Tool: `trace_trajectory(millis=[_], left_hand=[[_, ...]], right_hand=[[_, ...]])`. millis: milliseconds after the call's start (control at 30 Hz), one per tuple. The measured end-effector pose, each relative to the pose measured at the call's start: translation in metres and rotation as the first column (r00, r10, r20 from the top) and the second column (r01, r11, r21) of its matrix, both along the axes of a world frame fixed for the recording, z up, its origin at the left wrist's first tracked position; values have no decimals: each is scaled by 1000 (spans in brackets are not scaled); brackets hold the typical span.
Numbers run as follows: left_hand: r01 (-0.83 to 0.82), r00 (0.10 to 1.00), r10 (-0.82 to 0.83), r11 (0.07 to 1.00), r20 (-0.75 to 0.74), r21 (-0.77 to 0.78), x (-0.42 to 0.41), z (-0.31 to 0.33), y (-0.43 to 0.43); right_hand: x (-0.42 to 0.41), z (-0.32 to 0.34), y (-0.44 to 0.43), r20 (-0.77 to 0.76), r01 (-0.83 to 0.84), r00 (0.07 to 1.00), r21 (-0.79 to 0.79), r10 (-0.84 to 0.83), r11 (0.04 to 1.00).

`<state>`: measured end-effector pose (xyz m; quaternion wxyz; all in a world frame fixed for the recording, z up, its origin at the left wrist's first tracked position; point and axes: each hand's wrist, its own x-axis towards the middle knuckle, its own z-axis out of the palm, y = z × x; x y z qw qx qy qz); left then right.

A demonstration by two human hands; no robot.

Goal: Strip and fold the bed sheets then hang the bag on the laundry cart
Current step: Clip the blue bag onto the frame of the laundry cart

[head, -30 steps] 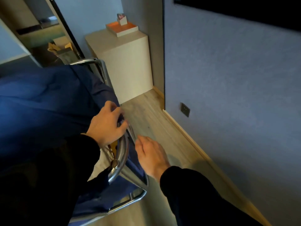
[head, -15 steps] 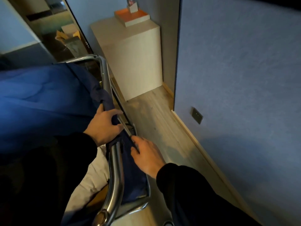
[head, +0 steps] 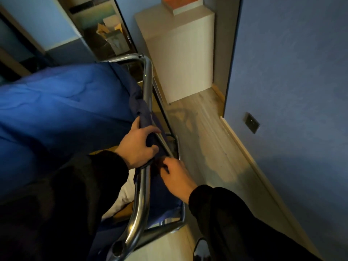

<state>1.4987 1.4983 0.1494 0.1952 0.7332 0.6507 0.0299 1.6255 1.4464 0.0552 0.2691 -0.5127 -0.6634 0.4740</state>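
Note:
A blue laundry bag [head: 62, 102] fills the left of the view, draped over the chrome tube frame of the laundry cart [head: 147, 81]. My left hand [head: 137, 146] grips the bag's dark blue edge where it wraps over the top rail. Just below it, outside the rail, my right hand [head: 175, 178] pinches the bag's fabric with curled fingers. A patch of white sheet [head: 124, 196] shows inside the bag under my left sleeve.
A white cabinet [head: 180, 59] with an orange-topped tray [head: 180, 4] stands ahead against the wall. A blue wall [head: 291, 81] with a dark socket plate [head: 251, 123] runs along the right. Wood floor [head: 203, 140] lies between cart and wall. Shelves stand behind the cart.
My view has tilted down and closer to the cart rail. My left hand has slid along the rail onto the bag's edge, and my right hand has come up under it onto the fabric.

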Motion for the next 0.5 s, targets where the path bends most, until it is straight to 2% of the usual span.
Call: trace_trajectory(millis=[100, 267, 333, 500], left_hand=[[14, 999, -15, 1000, -44, -13, -9, 4, -32], [43, 994, -46, 999, -99, -27, -28, 6, -81], [71, 991, -76, 997, -112, -42, -38, 6, -97], [104, 985, -112, 992, -131, -65, -62, 5, -135]], right_hand=[[-9, -6, -24, 25, -61, 998, -4, 61, 998], [-26, -8, -66, -58, -133, 990, -40, 130, 990], [-34, -9, -84, -18, -173, 985, -9, 173, 985], [-60, -16, -127, -35, -118, 992, 13, 118, 993]])
